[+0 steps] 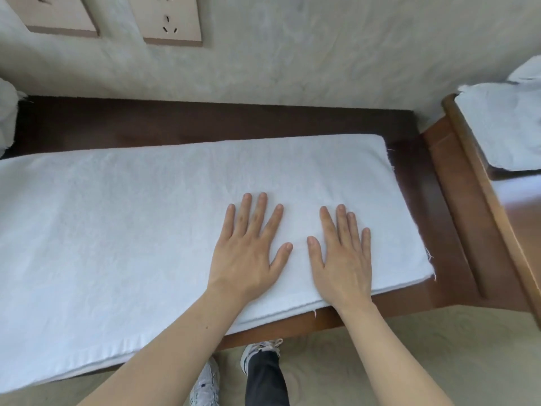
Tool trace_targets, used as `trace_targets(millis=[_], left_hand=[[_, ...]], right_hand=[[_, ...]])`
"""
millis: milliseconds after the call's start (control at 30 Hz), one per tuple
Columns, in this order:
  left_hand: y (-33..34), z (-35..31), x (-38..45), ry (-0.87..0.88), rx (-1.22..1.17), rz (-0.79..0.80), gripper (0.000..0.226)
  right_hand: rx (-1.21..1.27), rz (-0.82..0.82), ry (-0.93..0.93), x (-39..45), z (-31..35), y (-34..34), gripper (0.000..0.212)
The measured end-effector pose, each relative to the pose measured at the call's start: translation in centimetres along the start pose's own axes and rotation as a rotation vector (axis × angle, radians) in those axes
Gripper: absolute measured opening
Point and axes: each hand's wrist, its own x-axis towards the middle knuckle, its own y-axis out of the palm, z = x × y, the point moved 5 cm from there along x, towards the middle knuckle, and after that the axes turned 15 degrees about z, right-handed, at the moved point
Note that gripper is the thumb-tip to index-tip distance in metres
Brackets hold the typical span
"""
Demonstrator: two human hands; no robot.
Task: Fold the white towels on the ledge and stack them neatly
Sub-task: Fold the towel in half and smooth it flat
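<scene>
A long white towel [131,224], doubled so two layers show at its near edge, lies flat along the dark wooden ledge [222,118]. Both my palms press down on its right part. My left hand [248,250] lies flat with fingers spread. Beside it, a thumb's width apart, my right hand [342,259] is also flat with straight fingers. The towel's right end shows frayed threads. Its left end runs out of view.
More white towel cloth [503,124] lies on a raised wooden surface at the right, and a bunched white cloth [6,118] sits at the far left. A wall with socket plates [172,19] rises behind the ledge. My shoes [260,353] stand on pale carpet below.
</scene>
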Motion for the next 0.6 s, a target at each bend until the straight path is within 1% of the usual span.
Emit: trace_targets(millis=[133,233,300,333,400,467,500,600], left_hand=[[0.3,-4.1,3.3,0.073,0.028,0.04,0.069],[-0.3,-7.2,6.6,0.159,0.029,0.067,0.062],[-1.1,-9.1,9.1,0.23,0.029,0.091,0.062],[-1.5,-10.1,10.4,0.259,0.029,0.102,0.063],[-2.1,-11.6,13.3,0.285,0.033,0.11,0.065],[-3.0,-13.0,16.1,0.263,0.007,0.094,0.061],[-3.5,-13.6,17.6,0.23,-0.03,0.083,0.057],[-5.5,-14.8,21.1,0.069,-0.28,0.013,0.047]], right_hand=[[0.036,-0.018,0.143,0.4,-5.7,-0.9,0.066],[0.066,0.012,0.323,0.5,-9.6,-1.3,0.065],[0.101,0.036,0.437,0.6,-11.6,-1.8,0.068],[0.115,0.006,0.471,0.7,-12.2,-2.2,0.07],[0.124,-0.104,0.479,0.8,-12.6,-3.2,0.069],[0.17,-0.202,0.461,0.9,-13.0,-3.5,0.064],[0.218,-0.216,0.457,1.1,-13.2,-3.6,0.062],[0.366,-0.226,0.448,1.7,-13.8,-3.8,0.061]])
